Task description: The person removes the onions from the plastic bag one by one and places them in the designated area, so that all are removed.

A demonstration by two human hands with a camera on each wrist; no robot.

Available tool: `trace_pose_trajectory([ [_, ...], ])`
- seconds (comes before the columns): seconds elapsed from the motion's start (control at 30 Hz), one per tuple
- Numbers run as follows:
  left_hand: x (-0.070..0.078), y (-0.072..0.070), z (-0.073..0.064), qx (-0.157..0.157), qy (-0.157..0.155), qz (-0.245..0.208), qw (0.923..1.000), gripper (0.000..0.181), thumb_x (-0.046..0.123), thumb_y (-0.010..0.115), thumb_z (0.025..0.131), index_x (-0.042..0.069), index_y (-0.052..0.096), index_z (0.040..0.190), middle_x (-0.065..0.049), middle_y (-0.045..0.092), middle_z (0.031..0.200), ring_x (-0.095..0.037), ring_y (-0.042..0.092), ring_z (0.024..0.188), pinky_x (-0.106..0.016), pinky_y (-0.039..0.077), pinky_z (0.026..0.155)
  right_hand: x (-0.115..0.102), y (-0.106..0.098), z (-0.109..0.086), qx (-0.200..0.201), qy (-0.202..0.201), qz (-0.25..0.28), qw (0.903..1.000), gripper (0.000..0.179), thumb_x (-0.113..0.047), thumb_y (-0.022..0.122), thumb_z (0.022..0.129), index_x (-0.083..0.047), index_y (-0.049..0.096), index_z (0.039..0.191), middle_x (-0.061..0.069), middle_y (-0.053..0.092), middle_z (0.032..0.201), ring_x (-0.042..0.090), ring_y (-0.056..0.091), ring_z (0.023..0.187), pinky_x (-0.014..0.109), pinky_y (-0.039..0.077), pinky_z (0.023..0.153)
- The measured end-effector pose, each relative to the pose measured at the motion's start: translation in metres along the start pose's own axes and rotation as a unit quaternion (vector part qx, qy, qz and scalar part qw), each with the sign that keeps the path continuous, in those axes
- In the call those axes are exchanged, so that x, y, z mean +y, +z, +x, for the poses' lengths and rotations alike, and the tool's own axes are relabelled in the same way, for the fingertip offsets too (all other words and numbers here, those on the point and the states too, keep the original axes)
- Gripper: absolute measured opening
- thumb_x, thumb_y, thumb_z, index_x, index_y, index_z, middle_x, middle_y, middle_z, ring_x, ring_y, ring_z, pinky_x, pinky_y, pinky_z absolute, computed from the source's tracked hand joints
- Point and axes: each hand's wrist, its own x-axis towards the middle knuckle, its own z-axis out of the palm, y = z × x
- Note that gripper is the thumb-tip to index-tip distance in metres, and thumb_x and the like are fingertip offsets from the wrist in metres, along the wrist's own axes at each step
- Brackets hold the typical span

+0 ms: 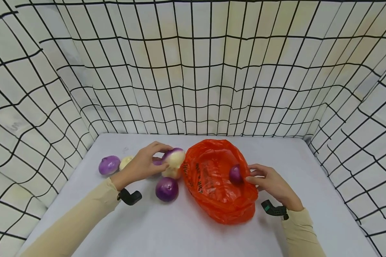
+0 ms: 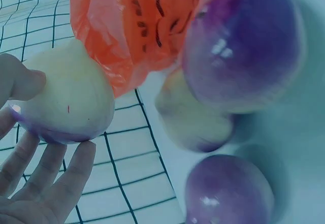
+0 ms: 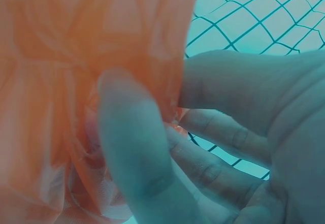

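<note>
My left hand (image 1: 143,161) grips a purple-and-white turnip (image 1: 176,157) between thumb and fingers, raised just beside the left rim of an open red plastic bag (image 1: 209,210). In the left wrist view this turnip (image 2: 71,92) shows its pale side, with fingertips under it. My right hand (image 1: 271,182) pinches the bag's right edge; in the right wrist view the thumb (image 3: 132,137) lies over the orange-looking plastic (image 3: 45,82). One purple turnip (image 1: 236,174) sits inside the bag near that hand. A darker turnip (image 1: 167,189) rests on the table below my left hand.
More turnips lie on the white table (image 1: 141,228): a purple one (image 1: 109,165) at far left, a pale one (image 1: 126,162) beside it, and another pale one (image 1: 171,172) partly hidden behind the held turnip. White walls with a black grid (image 1: 209,78) enclose the back and sides.
</note>
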Motion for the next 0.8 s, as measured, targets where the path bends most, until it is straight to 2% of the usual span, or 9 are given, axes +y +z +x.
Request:
trace_pose_trajectory([
  [0.13,-0.005,-0.005,-0.010,0.004,-0.007,0.001,1.0000,0.049,-0.001,0.077,0.086,0.005,0.063,0.133,-0.012,0.063,0.132,-0.027,0.066,0.120,-0.037,0.061,0.098,0.001,0.000,0.000,-0.001,0.001,0.001,1.0000,0.056,-0.038,0.073,0.096,-0.011,0.058,0.142,0.019,0.066,0.132,0.024,0.072,0.100,0.037,0.065,0.081],
  [0.3,-0.011,-0.010,-0.021,0.011,-0.018,0.032,0.9993,0.048,0.003,0.078,0.087,0.009,0.064,0.133,-0.009,0.065,0.131,-0.026,0.066,0.119,-0.046,0.058,0.102,0.001,0.001,0.000,-0.003,0.004,-0.001,1.0000,0.056,-0.037,0.073,0.096,-0.011,0.057,0.143,0.019,0.066,0.133,0.024,0.072,0.102,0.037,0.065,0.082],
  [0.43,-0.015,-0.014,-0.031,0.014,-0.031,0.057,0.9978,0.049,0.007,0.079,0.088,0.010,0.064,0.134,-0.009,0.065,0.130,-0.027,0.067,0.119,-0.044,0.059,0.100,0.000,0.002,0.000,-0.004,0.008,-0.003,1.0000,0.057,-0.038,0.073,0.096,-0.011,0.057,0.143,0.019,0.066,0.133,0.024,0.072,0.102,0.038,0.065,0.083],
  [0.6,-0.019,-0.018,-0.043,0.014,-0.046,0.046,0.9978,0.049,0.007,0.079,0.089,0.010,0.063,0.135,-0.010,0.064,0.131,-0.030,0.066,0.120,-0.041,0.061,0.096,-0.002,0.002,-0.001,-0.007,0.008,-0.005,0.9999,0.058,-0.038,0.073,0.096,-0.011,0.056,0.144,0.019,0.066,0.133,0.024,0.072,0.103,0.038,0.066,0.083],
  [0.8,-0.022,-0.020,-0.055,0.019,-0.042,0.039,0.9982,0.048,0.005,0.079,0.088,0.010,0.063,0.134,-0.010,0.064,0.129,-0.028,0.066,0.118,-0.041,0.061,0.096,-0.002,0.001,0.000,-0.009,0.008,-0.007,0.9999,0.058,-0.038,0.073,0.096,-0.011,0.056,0.144,0.020,0.065,0.135,0.024,0.071,0.104,0.037,0.065,0.083],
])
